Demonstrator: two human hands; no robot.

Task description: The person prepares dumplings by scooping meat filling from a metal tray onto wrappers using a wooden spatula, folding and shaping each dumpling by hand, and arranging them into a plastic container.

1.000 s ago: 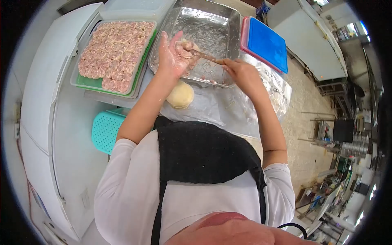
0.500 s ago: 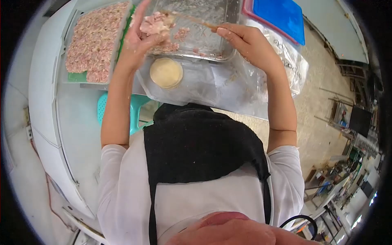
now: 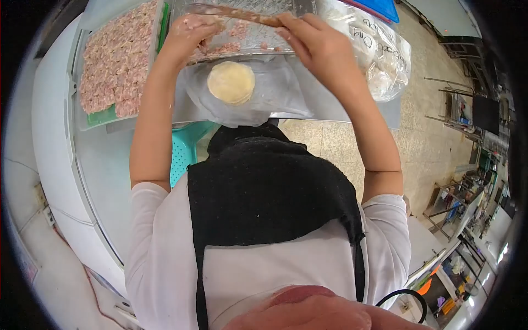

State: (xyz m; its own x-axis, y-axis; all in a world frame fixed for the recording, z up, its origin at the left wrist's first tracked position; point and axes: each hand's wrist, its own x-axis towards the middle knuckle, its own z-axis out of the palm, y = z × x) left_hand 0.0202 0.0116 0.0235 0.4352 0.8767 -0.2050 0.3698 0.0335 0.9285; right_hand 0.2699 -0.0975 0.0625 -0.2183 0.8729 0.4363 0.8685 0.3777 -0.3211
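My left hand (image 3: 190, 36) is curled at the front left corner of a metal tray (image 3: 258, 53), closed around a dumpling wrapper with minced meat, mostly hidden by the fingers. My right hand (image 3: 324, 47) grips the end of a flat wooden stick (image 3: 242, 13), which reaches left across the tray to just above my left hand. Bits of pink minced meat (image 3: 225, 48) cling to the tray bottom. Nearer to me, a stack of round, pale dumpling wrappers (image 3: 231, 82) lies on a sheet of clear plastic (image 3: 280, 96).
On the left stands a container packed with rows of meat-filled dumplings (image 3: 121, 58). To the right lie a clear plastic bag with black writing (image 3: 374, 49) and a blue lid (image 3: 382, 6). A turquoise stool (image 3: 184, 151) stands below the table edge.
My left fingers, spread beside the meat earlier, have curled in around it. The stick has swung flatter across the tray toward my left hand. The view has shifted, so the table sits higher.
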